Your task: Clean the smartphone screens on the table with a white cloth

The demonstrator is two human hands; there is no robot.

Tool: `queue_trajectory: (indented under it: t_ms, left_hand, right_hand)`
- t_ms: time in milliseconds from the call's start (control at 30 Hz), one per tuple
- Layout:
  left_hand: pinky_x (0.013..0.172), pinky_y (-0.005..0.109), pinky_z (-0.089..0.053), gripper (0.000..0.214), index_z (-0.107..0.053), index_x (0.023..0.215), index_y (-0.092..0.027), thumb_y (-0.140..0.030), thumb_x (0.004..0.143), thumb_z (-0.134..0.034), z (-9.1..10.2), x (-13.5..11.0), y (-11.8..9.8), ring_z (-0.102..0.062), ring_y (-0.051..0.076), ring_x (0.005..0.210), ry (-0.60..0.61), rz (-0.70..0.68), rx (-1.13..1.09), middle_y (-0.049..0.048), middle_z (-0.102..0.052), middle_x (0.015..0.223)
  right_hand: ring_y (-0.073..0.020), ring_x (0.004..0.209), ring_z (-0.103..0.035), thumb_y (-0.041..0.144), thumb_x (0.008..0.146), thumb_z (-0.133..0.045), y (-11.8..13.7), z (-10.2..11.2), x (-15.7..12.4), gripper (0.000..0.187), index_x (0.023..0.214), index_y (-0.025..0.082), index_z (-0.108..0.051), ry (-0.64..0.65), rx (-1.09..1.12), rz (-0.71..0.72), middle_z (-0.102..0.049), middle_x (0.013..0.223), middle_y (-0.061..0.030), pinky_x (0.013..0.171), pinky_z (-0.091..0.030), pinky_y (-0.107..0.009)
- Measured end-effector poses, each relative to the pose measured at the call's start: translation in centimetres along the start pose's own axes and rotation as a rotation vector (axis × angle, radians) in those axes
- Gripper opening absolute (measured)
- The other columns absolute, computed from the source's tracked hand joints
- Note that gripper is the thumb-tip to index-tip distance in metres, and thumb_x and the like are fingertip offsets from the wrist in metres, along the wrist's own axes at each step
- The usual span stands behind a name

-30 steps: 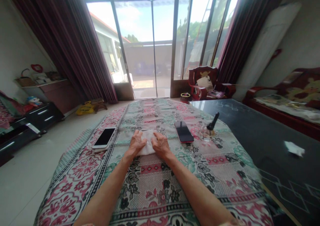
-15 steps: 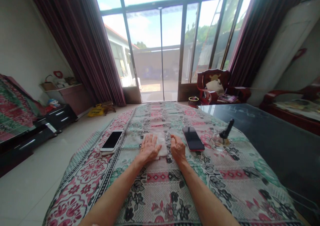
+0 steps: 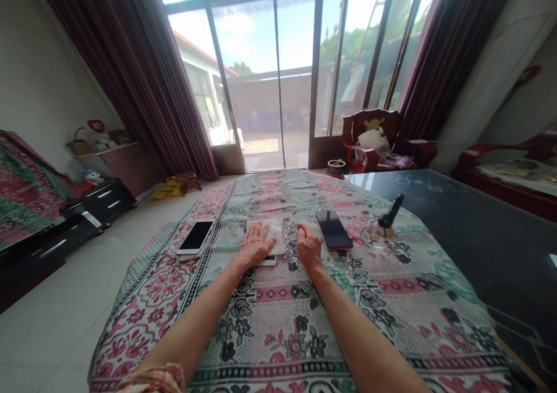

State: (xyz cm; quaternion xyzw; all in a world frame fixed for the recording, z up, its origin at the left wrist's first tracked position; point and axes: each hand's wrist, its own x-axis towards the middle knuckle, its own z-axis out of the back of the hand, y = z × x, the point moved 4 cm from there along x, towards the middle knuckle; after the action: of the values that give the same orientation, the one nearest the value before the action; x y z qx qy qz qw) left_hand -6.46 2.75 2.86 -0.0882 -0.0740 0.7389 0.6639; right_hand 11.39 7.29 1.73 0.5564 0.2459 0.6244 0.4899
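My left hand [image 3: 256, 242] lies flat with fingers stretched out on a thin white cloth [image 3: 276, 239]. Beneath the cloth, a white phone [image 3: 268, 261] shows only its near end. My right hand [image 3: 308, 243] rests on the patterned tablecloth [image 3: 282, 317], curled into a fist; nothing sticks out of it. To its right lies a dark-screened phone with a red edge [image 3: 334, 230]. Another white phone [image 3: 195, 237], its screen black, is left of my left hand.
A clear glass dish [image 3: 378, 237] with a black-handled object [image 3: 393, 212] in it stands right of the red-edged phone. A dark tabletop [image 3: 461, 219] adjoins on the right. Beyond are a red wooden chair [image 3: 369, 126], a yellow bag [image 3: 167, 188] and glass doors.
My left hand and the white cloth have shifted slightly away from me over the phone, baring its near end. The right fist keeps its place and shape. The camera view has shifted slightly.
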Motion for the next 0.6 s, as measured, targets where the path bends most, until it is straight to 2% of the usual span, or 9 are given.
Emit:
queue_trajectory:
  t_ms: [167,300,433,600]
  left_hand:
    - [0.117,0.047,-0.016,0.067,-0.025,0.151,-0.022,-0.055,0.093,-0.03,-0.6,-4.6,0.2,-0.01,0.029,0.148,0.009,-0.061,0.031,0.0059,-0.012,0.161]
    - [0.118,0.045,-0.017,0.066,-0.025,0.151,-0.024,-0.054,0.093,-0.03,-0.8,-6.5,0.3,-0.008,0.028,0.148,0.023,-0.101,0.068,0.0038,-0.01,0.161]
    - [0.117,0.047,-0.017,0.063,-0.027,0.151,-0.026,-0.054,0.094,-0.03,-0.6,-5.4,-0.3,-0.009,0.028,0.148,0.056,-0.131,0.091,0.004,-0.013,0.161]
    - [0.115,0.052,-0.019,0.063,-0.028,0.15,-0.024,-0.05,0.093,-0.033,-0.3,-1.5,-1.4,-0.011,0.03,0.147,0.043,-0.092,0.07,0.0063,-0.013,0.161]
  right_hand:
    - [-0.0223,0.088,-0.063,0.03,0.083,-0.034,0.5,0.6,0.0,0.041,0.097,0.013,-0.069,-0.045,-0.009,0.0,-0.071,0.096,-0.0126,0.085,-0.047,-0.034]
    - [-0.0225,0.093,-0.062,0.029,0.083,-0.035,0.8,1.5,0.2,0.039,0.095,0.014,-0.069,-0.096,-0.03,0.053,-0.071,0.097,-0.0127,0.087,-0.046,-0.034]
    - [-0.0224,0.089,-0.063,0.03,0.082,-0.034,0.1,1.6,0.4,0.039,0.09,0.014,-0.069,-0.114,-0.026,-0.041,-0.072,0.095,-0.0126,0.084,-0.046,-0.033]
    - [-0.0209,0.088,-0.063,0.029,0.082,-0.035,0.0,1.4,0.3,0.037,0.089,0.016,-0.069,-0.121,-0.014,-0.031,-0.072,0.092,-0.0105,0.083,-0.046,-0.031]
